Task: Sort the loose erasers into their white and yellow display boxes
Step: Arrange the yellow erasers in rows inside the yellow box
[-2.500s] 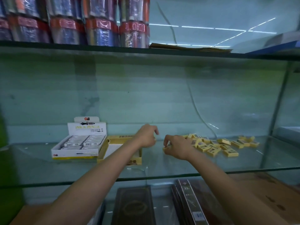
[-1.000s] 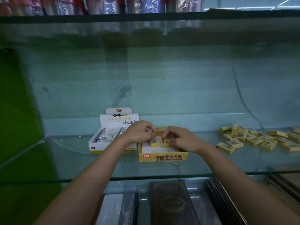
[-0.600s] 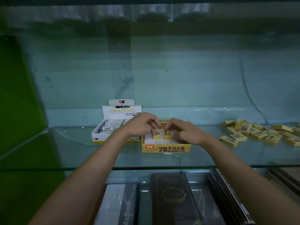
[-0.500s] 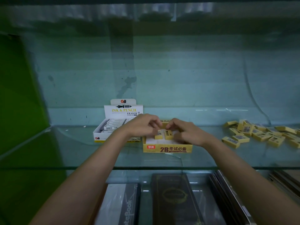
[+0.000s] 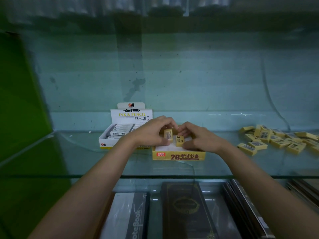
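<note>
Left hand [image 5: 151, 133] pinches one yellow eraser [image 5: 168, 134] upright, long axis vertical; right hand [image 5: 198, 138] holds a second [image 5: 180, 140] just beside it, both over the yellow box [image 5: 178, 156] at frame centre (front reads "2B"). Loose pile [image 5: 276, 139] lies far right, nearer the right hand. White box [image 5: 120, 135], centre-left, reads "INK & PENCIL ERASER".

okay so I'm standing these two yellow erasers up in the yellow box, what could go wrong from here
1. The two yellow erasers stand on edge in the nearly bare yellow box with nothing beside them; they may topple once the left hand and right hand let go.
2. The box sits near the front edge of the glass shelf; a push could slide it forward.
</note>
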Motion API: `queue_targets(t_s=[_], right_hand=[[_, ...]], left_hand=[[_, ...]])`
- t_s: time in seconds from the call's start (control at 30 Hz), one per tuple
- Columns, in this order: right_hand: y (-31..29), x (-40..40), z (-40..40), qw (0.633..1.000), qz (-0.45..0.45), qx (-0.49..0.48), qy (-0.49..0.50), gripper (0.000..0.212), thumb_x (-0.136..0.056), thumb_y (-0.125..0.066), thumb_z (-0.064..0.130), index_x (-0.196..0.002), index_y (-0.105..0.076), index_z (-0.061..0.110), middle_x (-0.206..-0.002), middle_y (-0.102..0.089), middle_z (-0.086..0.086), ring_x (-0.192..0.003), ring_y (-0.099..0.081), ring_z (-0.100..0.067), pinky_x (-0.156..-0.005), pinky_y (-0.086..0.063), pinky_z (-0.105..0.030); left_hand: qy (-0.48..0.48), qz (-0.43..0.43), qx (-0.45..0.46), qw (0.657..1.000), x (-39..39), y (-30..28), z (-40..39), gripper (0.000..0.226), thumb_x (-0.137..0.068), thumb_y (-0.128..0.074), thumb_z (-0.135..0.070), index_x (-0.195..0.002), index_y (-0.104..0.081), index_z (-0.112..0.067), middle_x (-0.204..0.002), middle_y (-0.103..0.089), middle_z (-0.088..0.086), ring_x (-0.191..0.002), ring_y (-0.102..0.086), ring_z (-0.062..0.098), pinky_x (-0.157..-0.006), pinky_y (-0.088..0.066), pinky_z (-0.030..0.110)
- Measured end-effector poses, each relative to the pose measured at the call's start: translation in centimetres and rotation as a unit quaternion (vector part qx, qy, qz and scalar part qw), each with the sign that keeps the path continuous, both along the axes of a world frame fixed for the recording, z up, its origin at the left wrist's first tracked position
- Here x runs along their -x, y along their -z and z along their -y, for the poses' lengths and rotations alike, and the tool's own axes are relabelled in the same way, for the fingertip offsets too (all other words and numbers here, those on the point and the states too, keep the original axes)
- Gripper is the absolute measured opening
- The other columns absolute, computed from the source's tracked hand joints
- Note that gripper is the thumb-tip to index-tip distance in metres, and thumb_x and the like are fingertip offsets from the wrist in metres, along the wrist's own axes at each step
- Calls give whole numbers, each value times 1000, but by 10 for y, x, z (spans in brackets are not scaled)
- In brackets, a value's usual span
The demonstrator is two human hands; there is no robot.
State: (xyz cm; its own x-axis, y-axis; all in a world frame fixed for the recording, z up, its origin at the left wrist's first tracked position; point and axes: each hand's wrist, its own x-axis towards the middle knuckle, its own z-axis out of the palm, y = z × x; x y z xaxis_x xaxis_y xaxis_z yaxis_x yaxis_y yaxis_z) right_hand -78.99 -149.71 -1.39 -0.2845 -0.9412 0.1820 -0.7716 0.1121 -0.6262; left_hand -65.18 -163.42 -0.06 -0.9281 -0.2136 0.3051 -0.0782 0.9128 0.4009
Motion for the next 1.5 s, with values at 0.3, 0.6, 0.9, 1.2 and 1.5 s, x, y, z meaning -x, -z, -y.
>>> queue_targets(t_s=[0.3,0.6,0.9,1.2,1.5], right_hand=[[3,3,2,1000,8,8,-4,43,-75,-65,4,-114,-53,17,-110,-60,1,-104,-55,-9,-83,-38,-8],[2,4,2,996,38,71,-23,44,-73,-66,-2,-99,-48,29,-107,-55,1,-92,-55,-4,-75,-44,-19],[-2,3,1,997,-28,75,-16,42,-73,-73,8,-101,-53,31,-95,-36,7,-84,-44,-1,-73,-37,-5],[-3,-1,-1,993,-60,96,-19,57,-76,-48,-10,-116,-59,30,-100,-61,12,-88,-55,-9,-77,-40,-12],[-4,2,-2,989,-64,107,84,18,-78,-62,7,-87,-61,22,-74,-59,10,-80,-57,-13,-79,-43,-21]], left_hand=[[-50,-21,-85,995,2,0,1,21,-97,-42,-9,-104,-61,-13,-104,-67,5,-89,-58,9,-69,-39,4],[-72,-25,-51,996,7,3,6,24,-94,-42,-2,-100,-61,-15,-105,-65,3,-95,-55,11,-71,-36,5],[-67,-33,-58,996,4,3,3,19,-94,-43,-4,-97,-57,-17,-97,-65,2,-91,-58,16,-73,-42,16],[-55,-42,4,998,3,0,4,25,-87,-57,-6,-108,-66,-16,-100,-46,1,-87,-50,11,-77,-39,19],[-54,-81,-98,990,2,1,1,26,-84,-60,2,-104,-61,-13,-96,-68,2,-88,-64,11,-77,-48,13]])
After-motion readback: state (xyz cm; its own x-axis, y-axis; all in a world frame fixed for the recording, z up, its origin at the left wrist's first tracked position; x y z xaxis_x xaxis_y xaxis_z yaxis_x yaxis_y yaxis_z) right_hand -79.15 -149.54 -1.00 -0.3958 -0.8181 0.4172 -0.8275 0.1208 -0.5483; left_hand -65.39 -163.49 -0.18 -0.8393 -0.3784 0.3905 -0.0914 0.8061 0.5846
